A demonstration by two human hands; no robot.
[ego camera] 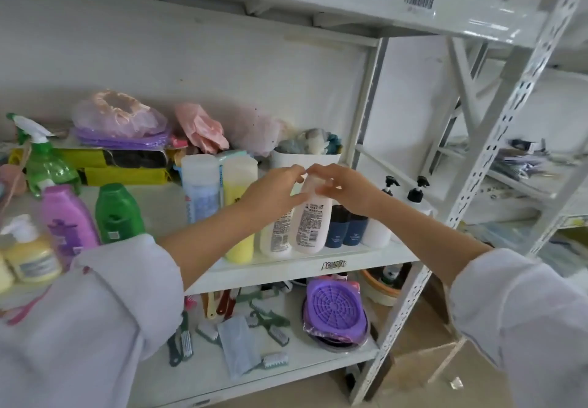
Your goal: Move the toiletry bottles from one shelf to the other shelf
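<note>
A pale pink bottle [311,226] with a printed label stands at the front of the middle shelf [286,267], and my right hand [343,189] grips its top. My left hand [275,192] touches the same bottle's left shoulder, partly covering a second white bottle [276,235] beside it. A yellow bottle [239,181] and a white-blue bottle [200,191] stand to the left. Two dark blue bottles [345,229] and two white pump bottles [386,213] stand to the right. Further left are a green bottle [118,213], a purple bottle [68,220] and a green spray bottle [44,159].
Bagged pink and purple items [121,121], yellow packs and a white tub [305,157] fill the back of the shelf. The lower shelf [286,363] holds brushes and purple strainers [334,309]. A perforated white upright [477,165] stands at right, with another rack beyond.
</note>
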